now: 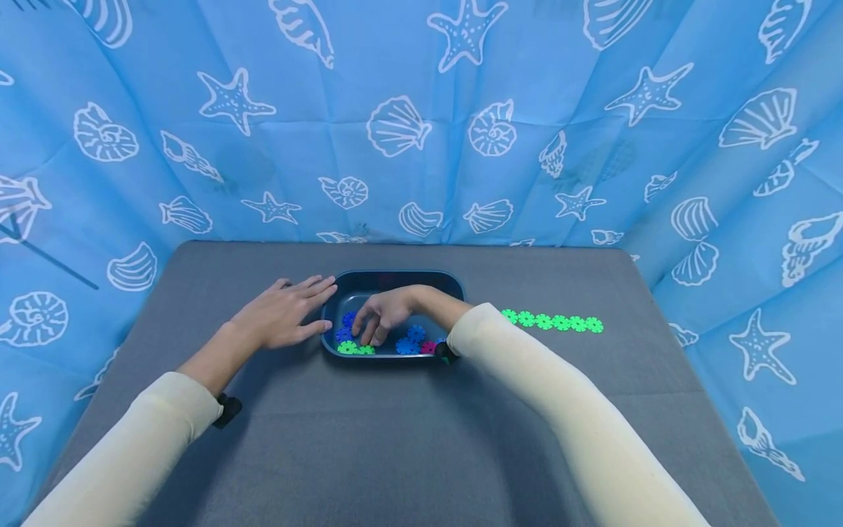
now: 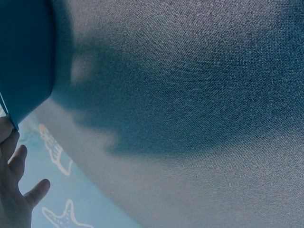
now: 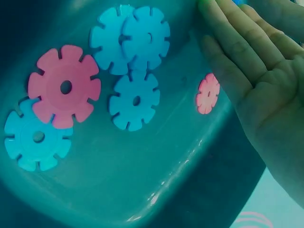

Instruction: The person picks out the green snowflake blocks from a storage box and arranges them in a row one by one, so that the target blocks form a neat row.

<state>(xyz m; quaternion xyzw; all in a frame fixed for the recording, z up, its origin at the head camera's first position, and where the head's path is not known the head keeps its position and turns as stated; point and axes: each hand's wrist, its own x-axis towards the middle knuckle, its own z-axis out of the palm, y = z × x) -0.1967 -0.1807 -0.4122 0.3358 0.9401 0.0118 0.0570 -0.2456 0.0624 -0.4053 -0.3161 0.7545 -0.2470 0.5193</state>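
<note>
A dark blue tray holds notched plastic discs. My left hand lies with fingers spread at the tray's left rim, fingertips on the edge. My right hand reaches down inside the tray. Its fingertips are right at the green discs by the near left wall, and a bit of green shows at the fingertips in the right wrist view. Dark blue discs lie left of these fingers. Under the right wrist are lighter blue discs and a pink disc overlapping one of them. Another pink disc is close to the palm.
A straight row of green discs lies on the grey tabletop right of the tray, partly behind the right sleeve. A blue curtain with shell and starfish prints hangs behind the table and at both sides.
</note>
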